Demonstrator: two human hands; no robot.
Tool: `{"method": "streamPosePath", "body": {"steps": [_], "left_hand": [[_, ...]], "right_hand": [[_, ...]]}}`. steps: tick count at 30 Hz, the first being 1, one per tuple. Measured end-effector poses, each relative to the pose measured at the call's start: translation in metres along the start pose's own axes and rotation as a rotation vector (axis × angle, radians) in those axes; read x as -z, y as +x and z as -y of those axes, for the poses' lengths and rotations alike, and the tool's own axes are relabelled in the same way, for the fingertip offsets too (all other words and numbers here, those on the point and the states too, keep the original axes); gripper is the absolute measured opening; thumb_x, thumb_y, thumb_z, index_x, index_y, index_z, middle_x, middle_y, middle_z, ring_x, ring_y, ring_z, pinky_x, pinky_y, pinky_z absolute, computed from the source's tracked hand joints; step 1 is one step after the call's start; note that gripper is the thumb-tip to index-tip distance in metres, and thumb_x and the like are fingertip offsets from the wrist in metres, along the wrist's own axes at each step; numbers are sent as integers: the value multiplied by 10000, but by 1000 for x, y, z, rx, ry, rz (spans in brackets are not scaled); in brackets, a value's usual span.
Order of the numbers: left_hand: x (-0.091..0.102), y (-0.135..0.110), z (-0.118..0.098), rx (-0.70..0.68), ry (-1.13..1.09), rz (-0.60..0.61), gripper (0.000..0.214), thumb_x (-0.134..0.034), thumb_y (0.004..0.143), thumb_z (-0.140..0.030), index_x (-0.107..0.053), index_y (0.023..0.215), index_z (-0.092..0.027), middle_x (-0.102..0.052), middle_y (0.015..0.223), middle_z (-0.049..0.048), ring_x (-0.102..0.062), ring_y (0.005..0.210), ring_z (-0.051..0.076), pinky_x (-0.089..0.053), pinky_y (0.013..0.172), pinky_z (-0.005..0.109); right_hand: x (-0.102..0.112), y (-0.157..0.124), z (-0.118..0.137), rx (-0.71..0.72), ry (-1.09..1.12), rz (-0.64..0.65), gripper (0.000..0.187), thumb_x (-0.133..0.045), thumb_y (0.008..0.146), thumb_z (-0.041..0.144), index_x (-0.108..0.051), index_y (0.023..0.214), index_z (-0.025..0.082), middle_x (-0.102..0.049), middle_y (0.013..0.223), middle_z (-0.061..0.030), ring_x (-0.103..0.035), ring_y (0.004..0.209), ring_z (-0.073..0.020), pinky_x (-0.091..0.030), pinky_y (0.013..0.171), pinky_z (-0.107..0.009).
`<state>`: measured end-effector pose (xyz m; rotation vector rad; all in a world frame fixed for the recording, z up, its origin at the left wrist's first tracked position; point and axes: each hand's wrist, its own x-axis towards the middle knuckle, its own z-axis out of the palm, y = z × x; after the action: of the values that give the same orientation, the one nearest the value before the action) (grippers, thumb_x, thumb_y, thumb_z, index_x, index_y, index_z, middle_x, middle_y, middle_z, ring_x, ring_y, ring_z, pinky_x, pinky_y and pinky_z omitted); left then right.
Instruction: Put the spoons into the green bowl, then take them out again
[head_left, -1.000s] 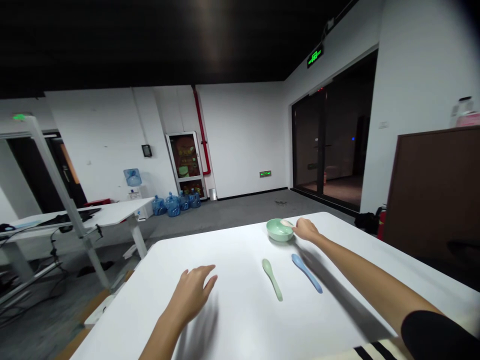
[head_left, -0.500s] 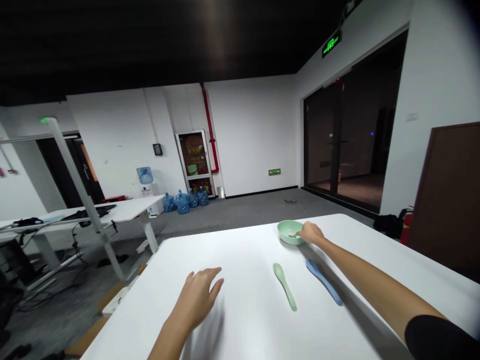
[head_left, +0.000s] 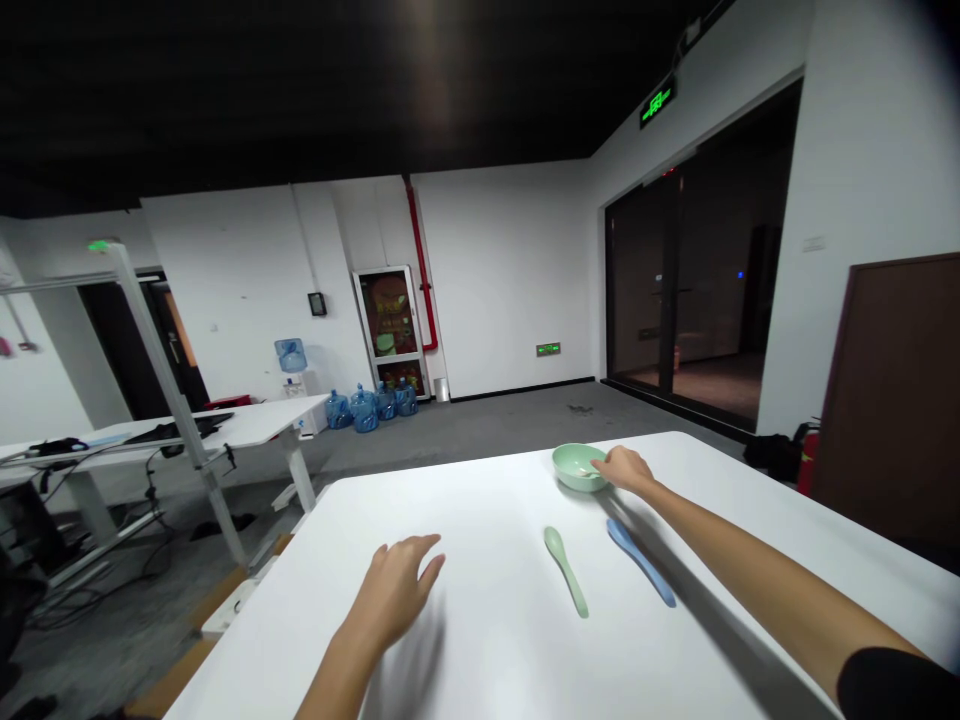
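Note:
My right hand [head_left: 624, 468] reaches far across the white table [head_left: 487, 650] to the rim of a light green bowl [head_left: 574, 465]. Its fingers are pinched together over the bowl on a small pale thing [head_left: 586, 469] that is too small to name. A green spoon [head_left: 566, 570] and a blue spoon [head_left: 640, 562] lie side by side on the table, nearer to me than the bowl. The blue spoon lies just beside my right forearm. My left hand [head_left: 397, 590] rests flat on the table to the left, fingers stretched out, holding nothing.
To the left stands another white desk [head_left: 225, 425] with cables and a slanted metal frame [head_left: 172, 390]. Blue water bottles [head_left: 367, 408] and a dispenser stand by the far wall. A brown panel [head_left: 892, 390] rises at the right, beyond the table's edge.
My right hand has shifted a little over the bowl's rim, and the pale thing sits lower in the bowl. The view has swung slightly. My left hand has stayed in place.

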<state>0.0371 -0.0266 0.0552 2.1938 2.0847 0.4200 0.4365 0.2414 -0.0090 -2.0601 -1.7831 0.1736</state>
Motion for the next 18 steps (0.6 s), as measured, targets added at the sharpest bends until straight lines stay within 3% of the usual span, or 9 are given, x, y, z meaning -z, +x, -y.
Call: {"method": "streamPosePath", "body": {"steps": [5, 11, 14, 18], "left_hand": [[-2, -1, 3, -27, 18, -22, 497, -364, 962, -481, -599, 1331, -246, -640, 1369, 61, -578, 1278, 254, -426, 1055, 402], [-5, 0, 6, -37, 54, -20, 520, -342, 959, -483, -594, 1336, -228, -636, 1372, 69, -570, 1285, 268, -431, 1049, 413], [-5, -2, 8, -32, 67, -25, 525, -337, 956, -475, -590, 1339, -221, -629, 1380, 73, -558, 1299, 273, -434, 1046, 416], [-4, -5, 10, -27, 74, -25, 529, -331, 952, -464, -592, 1335, -210, -629, 1378, 83, -559, 1296, 279, -440, 1036, 419]], "right_hand": [[38, -37, -9, 124, 34, -58, 483, -502, 872, 548, -744, 1007, 153, -726, 1103, -166, -654, 1062, -303, -460, 793, -312], [75, -93, -29, 248, 83, -35, 617, -452, 904, 567, -657, 1278, 121, -635, 1339, -141, -556, 1259, -293, -413, 1033, -343], [82, -120, -41, 262, 87, -19, 656, -453, 904, 585, -605, 1352, 130, -583, 1408, -127, -506, 1319, -292, -374, 1094, -367], [76, -144, -59, 258, 46, -1, 685, -454, 899, 607, -562, 1401, 153, -531, 1463, -122, -479, 1343, -304, -339, 1127, -401]]}}
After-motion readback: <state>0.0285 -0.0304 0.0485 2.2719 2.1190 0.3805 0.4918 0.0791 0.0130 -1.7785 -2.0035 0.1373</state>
